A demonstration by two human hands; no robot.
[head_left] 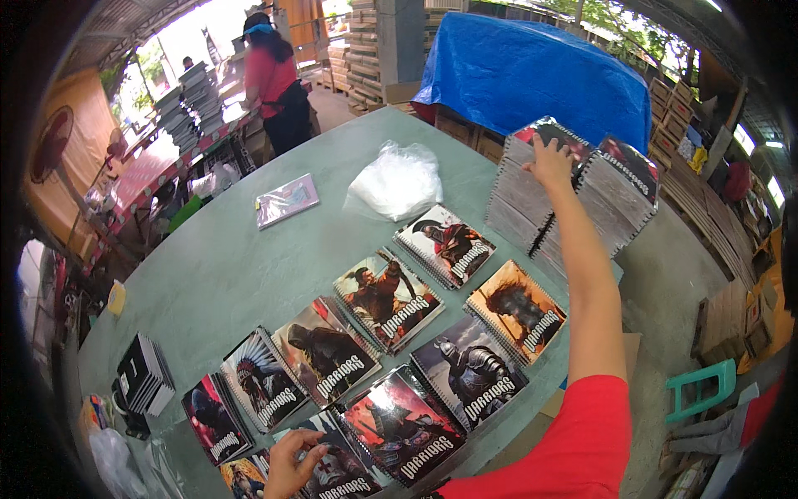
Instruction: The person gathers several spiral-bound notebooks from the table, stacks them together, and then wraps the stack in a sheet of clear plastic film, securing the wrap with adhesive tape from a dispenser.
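Reaching far across the big round grey-green table (pixel 224 274), the person's right hand (pixel 550 163) lies flat with its fingers spread on top of a tall stack of spiral-bound notebooks with shiny dark covers (pixel 532 187). The hand is not closed around anything; it only presses on the top notebook. This stack stands at the far right of the table, and a second tall stack of the same kind of notebooks (pixel 619 195) stands just beside it on the right. The left hand (pixel 288 466) is near the person, at the bottom of the view, with its fingers curled and its fingertips touching the cover of a spiral notebook with a dark picture cover (pixel 332 470). It touches the notebook but does not lift it. More spiral notebooks with pictures of fighters lie spread in two rows on the table between the hands, such as a red-covered notebook (pixel 403 424) near the left hand and an orange-covered notebook (pixel 517 310) further right. A crumpled clear plastic bag (pixel 395 180) sits far out on the table. A blue plastic sheet (pixel 532 71) covers something behind the stacks. Another person in a red shirt (pixel 274 79) stands far off on the left.
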